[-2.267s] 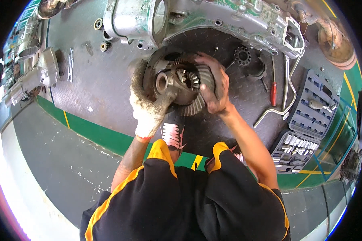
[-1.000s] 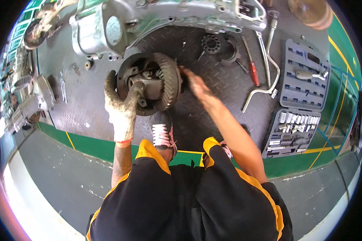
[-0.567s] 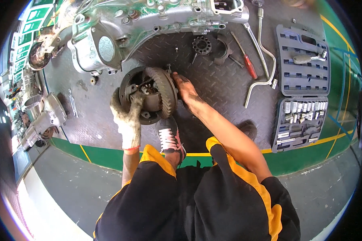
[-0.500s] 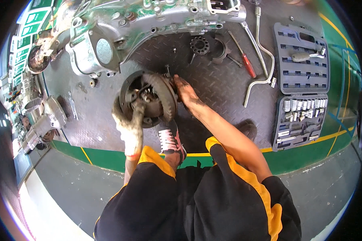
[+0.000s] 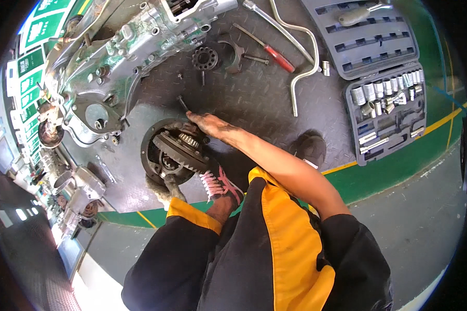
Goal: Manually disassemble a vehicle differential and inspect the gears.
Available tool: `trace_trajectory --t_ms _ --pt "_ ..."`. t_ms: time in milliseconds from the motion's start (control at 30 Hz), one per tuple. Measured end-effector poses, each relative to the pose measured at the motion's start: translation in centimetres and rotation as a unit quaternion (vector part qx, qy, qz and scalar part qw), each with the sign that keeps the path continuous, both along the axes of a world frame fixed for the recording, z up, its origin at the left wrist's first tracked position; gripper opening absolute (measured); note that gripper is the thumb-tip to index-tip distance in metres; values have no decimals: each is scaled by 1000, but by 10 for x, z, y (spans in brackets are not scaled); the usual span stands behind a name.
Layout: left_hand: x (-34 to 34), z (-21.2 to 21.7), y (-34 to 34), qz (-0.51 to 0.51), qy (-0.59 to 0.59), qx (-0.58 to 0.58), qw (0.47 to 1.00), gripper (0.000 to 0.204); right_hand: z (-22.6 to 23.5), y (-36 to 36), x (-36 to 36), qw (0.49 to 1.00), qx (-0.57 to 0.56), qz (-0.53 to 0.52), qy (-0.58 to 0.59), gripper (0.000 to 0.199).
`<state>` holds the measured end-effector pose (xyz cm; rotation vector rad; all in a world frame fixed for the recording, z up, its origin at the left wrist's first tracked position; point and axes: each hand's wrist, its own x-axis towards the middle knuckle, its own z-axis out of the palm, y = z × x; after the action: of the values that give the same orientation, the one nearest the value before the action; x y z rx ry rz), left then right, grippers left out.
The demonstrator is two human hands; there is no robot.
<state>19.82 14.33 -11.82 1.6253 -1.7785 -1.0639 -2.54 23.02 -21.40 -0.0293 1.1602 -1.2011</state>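
Observation:
A dark, greasy differential assembly (image 5: 155, 150), with a round flange and a toothed ring gear (image 5: 179, 153), is tilted up on the floor plate between my hands. My left hand (image 5: 169, 191), in a dirty light work glove, grips its near rim; part of that hand is hidden by my trouser leg. Bare and blackened with grease, my right hand (image 5: 210, 125) is closed on the far right side of the assembly, its fingers partly hidden. A bolt (image 5: 182, 102) lies at the right fingertips. My sneaker (image 5: 220, 187) with pink laces is close beside the assembly.
A large metal gearbox housing (image 5: 104, 78) lies ahead left. Beyond my hands are a ring with holes (image 5: 205, 58), a shift fork (image 5: 233, 56), a red-handled screwdriver (image 5: 280, 57) and a bent bar (image 5: 308, 62). An opened socket set case (image 5: 386, 109) is at right, wrenches (image 5: 106, 168) at left.
The differential has turned and tilted, so the ring gear's teeth now face up more. My left hand has slid to the near rim. My view has swung round toward the right.

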Motion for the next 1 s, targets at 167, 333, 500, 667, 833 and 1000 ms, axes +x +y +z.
trace_trajectory --t_ms 167,333,500,667,833,1000 --pt "-1 11 9 6 -10 11 1000 66 7 -9 18 989 -70 -16 133 83" --pt "10 13 14 19 -9 32 999 65 12 -6 19 988 -35 -7 153 71" --pt "14 15 20 6 11 43 999 61 33 -5 16 977 -21 -38 209 64" --pt "-18 50 9 77 82 106 988 55 81 11 2 987 14 6 158 72" --pt "-50 105 -25 -387 -267 -263 843 51 144 40 -14 959 -107 -48 259 51" --pt "-48 101 -26 -139 94 212 963 49 209 77 -32 892 -105 38 437 51"
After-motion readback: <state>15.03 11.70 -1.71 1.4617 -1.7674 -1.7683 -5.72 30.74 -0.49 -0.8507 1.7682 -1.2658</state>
